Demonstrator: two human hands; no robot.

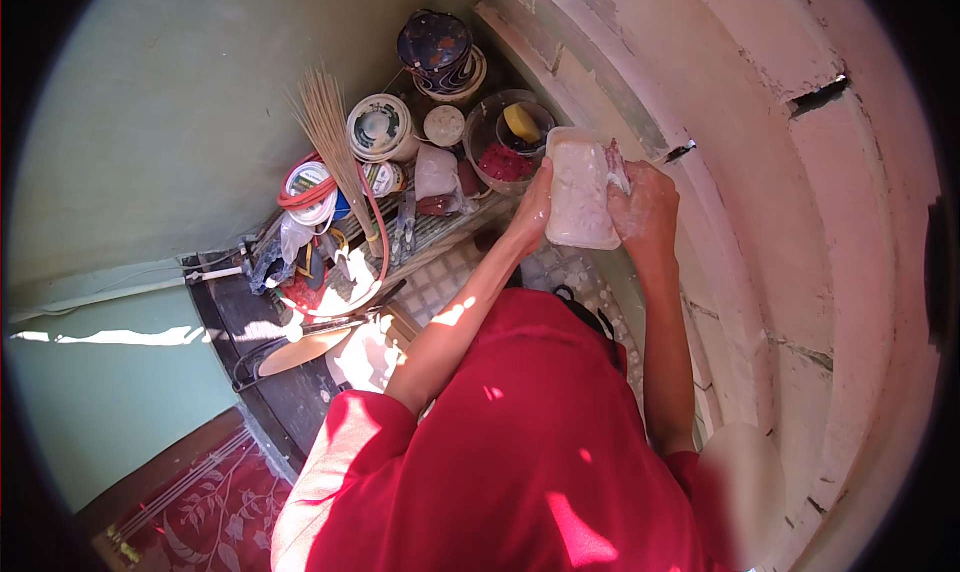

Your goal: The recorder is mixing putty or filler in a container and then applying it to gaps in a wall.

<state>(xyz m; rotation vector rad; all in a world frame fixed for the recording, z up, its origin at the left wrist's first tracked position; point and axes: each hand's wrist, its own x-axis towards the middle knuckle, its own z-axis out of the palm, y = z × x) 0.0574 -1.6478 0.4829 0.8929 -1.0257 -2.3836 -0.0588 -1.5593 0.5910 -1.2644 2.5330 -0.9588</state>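
You're holding the pale rectangular container (582, 197) up in front of your chest, between both hands. Left grip (536, 207) is pinching its left long side, thumb running along the wall, fingers mostly hiding underneath. Right grip (648, 207) is closing around a smeared scraper-like piece (616, 167), which is standing up past the fingers by the container's upper right side; exact shape isn't showing well.

Key relation: the container's long axis is running roughly away from you, top end leaning slightly left. It's sitting directly right of the left grip and directly left of the right grip. Both are about equally near; left is carrying the edge, right is working alongside the opposite long side. Right fingertips are overlapping that side; whether they're pressing on it, I can't tell. Pinkish-white matter is coating the container's face.

Just beyond the left grip, the basin (481, 130) is sitting near the container's upper left corner, with a yellow sponge (521, 123) and a red-pink cloth (505, 163) showing in it. White lidded bucket (380, 129) and stick broom (340, 142) are standing farther left. Curved wall (730, 122) is rising on your right, beyond the right grip.
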